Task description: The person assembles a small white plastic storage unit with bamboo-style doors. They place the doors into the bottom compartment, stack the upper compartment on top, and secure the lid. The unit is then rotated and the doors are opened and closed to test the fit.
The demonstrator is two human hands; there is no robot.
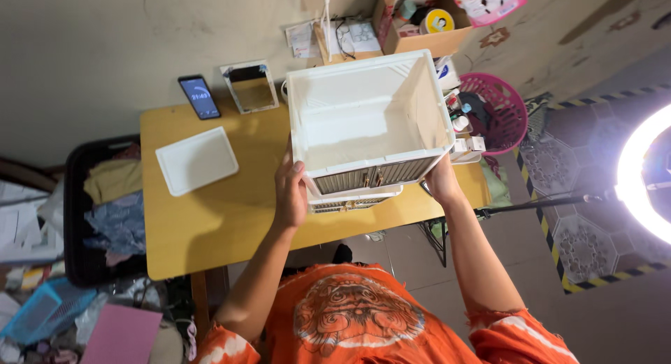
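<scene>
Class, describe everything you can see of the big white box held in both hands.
The white box is open-topped, deep, seemingly plastic, and empty inside. Its near wall has two slatted grey panels. It is held above the yellow table, the left hand and the right hand at its near corners, over a similar slatted piece.

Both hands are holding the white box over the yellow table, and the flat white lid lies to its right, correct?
Not quite. In the head view both hands do hold the white box over the yellow table, but the flat white lid lies to its left.
</scene>
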